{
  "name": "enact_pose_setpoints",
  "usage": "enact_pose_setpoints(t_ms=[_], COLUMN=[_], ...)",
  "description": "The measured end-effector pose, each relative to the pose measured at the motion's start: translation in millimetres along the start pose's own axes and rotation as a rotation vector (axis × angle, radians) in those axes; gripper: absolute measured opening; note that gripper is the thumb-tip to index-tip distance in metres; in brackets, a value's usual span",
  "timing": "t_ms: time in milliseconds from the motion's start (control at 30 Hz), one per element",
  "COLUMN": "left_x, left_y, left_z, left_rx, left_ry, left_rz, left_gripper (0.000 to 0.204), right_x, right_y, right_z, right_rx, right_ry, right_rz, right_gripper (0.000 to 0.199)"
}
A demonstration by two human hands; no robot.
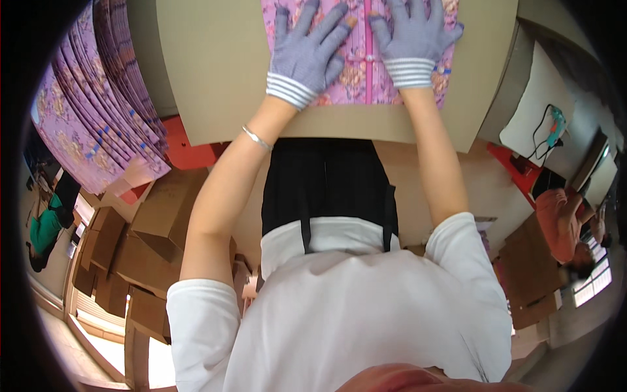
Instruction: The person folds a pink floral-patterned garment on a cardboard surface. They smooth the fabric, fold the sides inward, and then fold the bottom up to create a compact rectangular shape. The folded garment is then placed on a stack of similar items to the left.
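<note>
Both my hands wear grey knit gloves with striped cuffs. My left hand point(307, 55) lies flat with fingers spread on a purple floral garment point(356, 72) with a pink centre strip, spread on a tan cardboard-covered table point(215, 72). My right hand point(415, 42) presses flat on the same garment just right of the strip. Neither hand grips anything. A thin bracelet sits on my left wrist.
A tall stack of folded purple floral garments point(98, 111) stands at the left. Brown cardboard boxes point(140, 255) lie on the floor at lower left and at right point(529, 274). Other people sit at far left point(42, 232) and far right point(565, 225). A red stool point(192, 150) stands by the table.
</note>
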State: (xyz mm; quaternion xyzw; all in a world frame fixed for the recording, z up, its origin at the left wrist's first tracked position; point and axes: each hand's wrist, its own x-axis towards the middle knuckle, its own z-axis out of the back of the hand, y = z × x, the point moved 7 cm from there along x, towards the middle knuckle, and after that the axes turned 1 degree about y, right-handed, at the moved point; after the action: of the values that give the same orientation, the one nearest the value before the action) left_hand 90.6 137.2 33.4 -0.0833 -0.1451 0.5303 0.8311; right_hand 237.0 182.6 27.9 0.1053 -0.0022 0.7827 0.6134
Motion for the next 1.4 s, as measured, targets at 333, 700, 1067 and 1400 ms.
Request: enact_pose_setpoints(t_ms=[333,700,1067,1400], left_x=[-4.9,-10.3,-9.5,-17.1], left_y=[-4.2,-15.2,-16.5,-4.7], left_z=[-0.8,-0.2,5.1,-9.4], left_rx=[-0.090,-0.121,-0.125,-0.178], left_ry=[0.060,0.074,0.054,0.038], left_rz=[0.035,-0.152,-0.193,-0.204], left_gripper=[0.061,0.047,0.046,0.041], right_x=[-4.5,-3.5,-3.3,-2.7], right_y=[-0.5,-1.3,-2.4,-1.7], right_z=[-1.2,1.4,-3.2,3.2], right_rx=[0.000,0.018,0.032,0.076], right_ry=[-0.044,-0.085,-0.073,-0.046], right_rz=[-0.002,0.000,-0.019,0.025], right_gripper=[0.052,0.051,0.052,0.053])
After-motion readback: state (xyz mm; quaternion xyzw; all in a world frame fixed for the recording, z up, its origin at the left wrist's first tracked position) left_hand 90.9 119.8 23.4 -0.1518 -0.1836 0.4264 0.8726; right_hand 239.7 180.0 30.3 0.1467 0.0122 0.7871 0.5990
